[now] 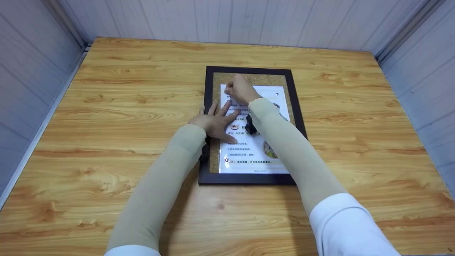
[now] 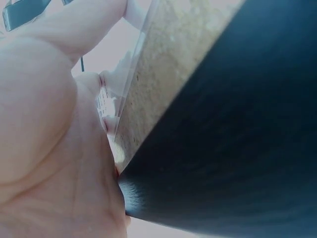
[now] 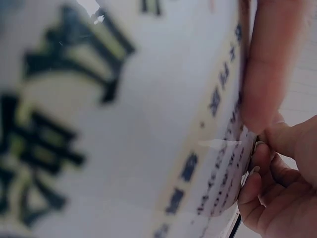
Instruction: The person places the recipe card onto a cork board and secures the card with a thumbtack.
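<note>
A laminated sheet [image 1: 249, 156] with printed text and food pictures lies on a cork board [image 1: 265, 79] in a dark frame [image 1: 249, 179]. My left hand [image 1: 218, 124] spreads its fingers over the sheet's left part, its palm across the frame's left side. At the sheet's upper left corner, my right hand [image 1: 241, 89] has curled fingers and pinches what looks like a small pin, mostly hidden by the fingertips. One round pin [image 1: 277, 94] sits at the upper right corner, another pin [image 1: 226, 160] at the lower left. The right wrist view shows the right hand's bent fingers [image 3: 250, 191] against the sheet's surface.
The framed board lies on a wood-grain table [image 1: 124, 106]. Pale panel walls [image 1: 213, 21] stand behind it and at both sides. The right forearm crosses above the sheet and hides its lower right part.
</note>
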Demonstrator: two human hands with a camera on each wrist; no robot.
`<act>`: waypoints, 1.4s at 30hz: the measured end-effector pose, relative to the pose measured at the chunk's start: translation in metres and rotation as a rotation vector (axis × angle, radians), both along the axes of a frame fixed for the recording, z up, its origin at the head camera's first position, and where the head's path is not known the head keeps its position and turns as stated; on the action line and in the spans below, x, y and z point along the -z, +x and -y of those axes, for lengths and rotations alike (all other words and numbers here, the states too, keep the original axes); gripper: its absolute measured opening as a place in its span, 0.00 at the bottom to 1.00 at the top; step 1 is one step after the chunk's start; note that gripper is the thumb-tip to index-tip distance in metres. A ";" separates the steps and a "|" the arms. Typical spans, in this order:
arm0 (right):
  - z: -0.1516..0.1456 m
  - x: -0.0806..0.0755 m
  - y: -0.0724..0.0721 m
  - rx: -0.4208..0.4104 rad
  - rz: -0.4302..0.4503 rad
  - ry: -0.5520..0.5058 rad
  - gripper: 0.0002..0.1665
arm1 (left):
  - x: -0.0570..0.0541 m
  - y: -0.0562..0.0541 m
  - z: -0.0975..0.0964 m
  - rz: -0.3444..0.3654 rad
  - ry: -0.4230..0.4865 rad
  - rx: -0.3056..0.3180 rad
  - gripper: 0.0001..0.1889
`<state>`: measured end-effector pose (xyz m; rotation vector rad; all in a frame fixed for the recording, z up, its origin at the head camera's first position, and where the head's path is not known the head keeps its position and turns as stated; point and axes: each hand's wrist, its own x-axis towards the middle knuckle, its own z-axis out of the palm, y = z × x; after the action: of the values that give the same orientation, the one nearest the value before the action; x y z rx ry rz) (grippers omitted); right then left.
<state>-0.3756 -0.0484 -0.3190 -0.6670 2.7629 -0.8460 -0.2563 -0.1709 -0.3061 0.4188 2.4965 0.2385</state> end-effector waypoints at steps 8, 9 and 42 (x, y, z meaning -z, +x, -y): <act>-0.003 0.001 -0.001 0.018 0.028 0.020 0.11 | 0.002 -0.003 0.000 0.007 0.004 -0.001 0.53; -0.004 0.001 0.000 0.019 0.030 0.026 0.12 | 0.003 -0.003 0.001 0.008 0.002 -0.001 0.53; -0.061 0.005 0.025 0.012 0.023 0.113 0.12 | 0.009 -0.018 0.017 -0.001 -0.026 0.022 0.53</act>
<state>-0.3506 0.0122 -0.3240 -0.6167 2.7720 -0.6889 -0.2742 -0.1876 -0.3154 0.4357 2.4916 0.1963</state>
